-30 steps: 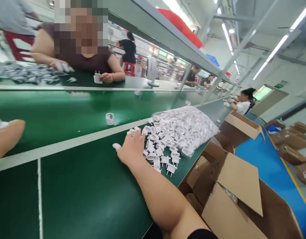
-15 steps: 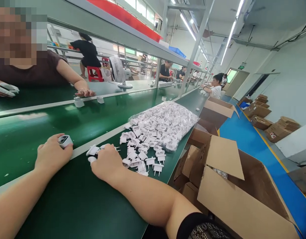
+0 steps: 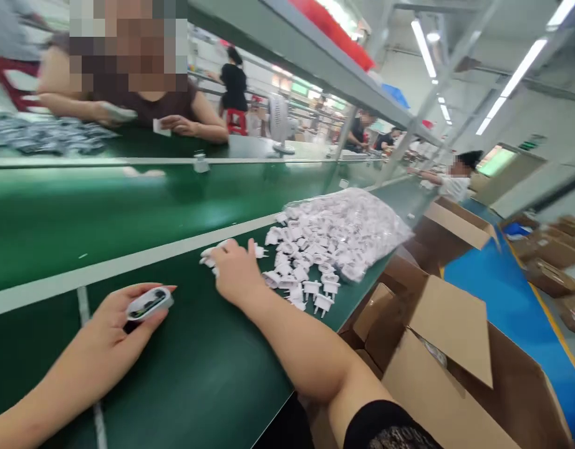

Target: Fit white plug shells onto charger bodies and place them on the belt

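Observation:
My left hand [image 3: 128,330] is closed around a white oval plug housing [image 3: 149,304]. The housing's open end faces up, and dark parts and what looks like a small circuit board show inside. Over the green bench, left of a loose pile of white two-pin plug pieces [image 3: 294,271], my right hand [image 3: 238,274] has its fingers bent round a white plug piece [image 3: 213,254]. Its fingertips are partly hidden and slightly blurred. Another pinned plug piece [image 3: 260,251] lies just right of those fingers.
A clear plastic bag [image 3: 353,227] full of white plug pieces lies behind the pile. Open cardboard boxes [image 3: 460,330] stand right of the bench. Across the green belt [image 3: 128,206], a co-worker handles a white part [image 3: 161,128]; another white housing [image 3: 201,162] stands at the belt's far edge.
The view has swung left. My left hand has drawn back from the belt's edge over the bench, still with the housing. My right hand stays by the plug pieces; the co-worker's hand has left the belt edge.

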The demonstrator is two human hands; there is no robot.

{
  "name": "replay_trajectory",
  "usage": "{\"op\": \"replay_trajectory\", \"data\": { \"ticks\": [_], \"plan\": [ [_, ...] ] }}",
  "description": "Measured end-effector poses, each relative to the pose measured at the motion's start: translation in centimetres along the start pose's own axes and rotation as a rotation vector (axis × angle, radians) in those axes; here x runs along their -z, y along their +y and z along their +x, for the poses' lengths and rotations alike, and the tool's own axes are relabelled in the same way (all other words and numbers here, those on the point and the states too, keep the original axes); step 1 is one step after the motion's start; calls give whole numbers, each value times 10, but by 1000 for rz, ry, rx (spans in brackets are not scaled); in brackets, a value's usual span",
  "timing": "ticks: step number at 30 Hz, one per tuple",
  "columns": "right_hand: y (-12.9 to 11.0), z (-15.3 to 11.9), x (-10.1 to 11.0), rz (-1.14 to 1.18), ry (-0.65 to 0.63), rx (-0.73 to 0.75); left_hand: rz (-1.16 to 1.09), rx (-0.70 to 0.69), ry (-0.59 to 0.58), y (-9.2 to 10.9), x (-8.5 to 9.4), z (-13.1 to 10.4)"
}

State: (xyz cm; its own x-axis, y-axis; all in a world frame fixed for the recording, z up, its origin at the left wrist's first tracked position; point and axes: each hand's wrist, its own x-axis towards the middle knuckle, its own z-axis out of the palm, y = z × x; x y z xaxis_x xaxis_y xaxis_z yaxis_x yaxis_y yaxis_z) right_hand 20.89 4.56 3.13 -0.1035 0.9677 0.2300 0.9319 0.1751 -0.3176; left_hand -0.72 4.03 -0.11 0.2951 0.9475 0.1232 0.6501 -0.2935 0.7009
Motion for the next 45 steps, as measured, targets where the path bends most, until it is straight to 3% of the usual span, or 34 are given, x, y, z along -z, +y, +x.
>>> {"op": "replay_trajectory", "data": {
  "ticks": [3,6,10,16,22,27,31,35,41,45],
  "plan": [
    [-2,-2,3,197,-15,-63,-193,28,-66,15,4,-37],
    [-2,-4,2,284,-43,-38,-254,18,-21,16,6,-50],
    [-4,-7,-2,383,-30,-32,-262,53,60,9,8,-52],
    [-7,-6,-11,640,-7,-65,-259,9,18,10,15,-52],
    [-15,-14,-4,972,-55,-117,-294,-9,-18,6,18,-53],
    [-22,-19,5,987,-156,-81,-304,-11,-31,5,18,-52],
    [-28,-26,12,1015,-204,40,-299,-9,-46,3,18,-51],
    [-38,-37,21,914,-116,179,-346,-45,-29,2,18,-50],
    [-53,-51,32,436,72,488,-388,-89,-23,1,17,-46],
    [-58,-53,24,302,87,550,-393,-104,-6,-1,14,-45]
  ]
}}
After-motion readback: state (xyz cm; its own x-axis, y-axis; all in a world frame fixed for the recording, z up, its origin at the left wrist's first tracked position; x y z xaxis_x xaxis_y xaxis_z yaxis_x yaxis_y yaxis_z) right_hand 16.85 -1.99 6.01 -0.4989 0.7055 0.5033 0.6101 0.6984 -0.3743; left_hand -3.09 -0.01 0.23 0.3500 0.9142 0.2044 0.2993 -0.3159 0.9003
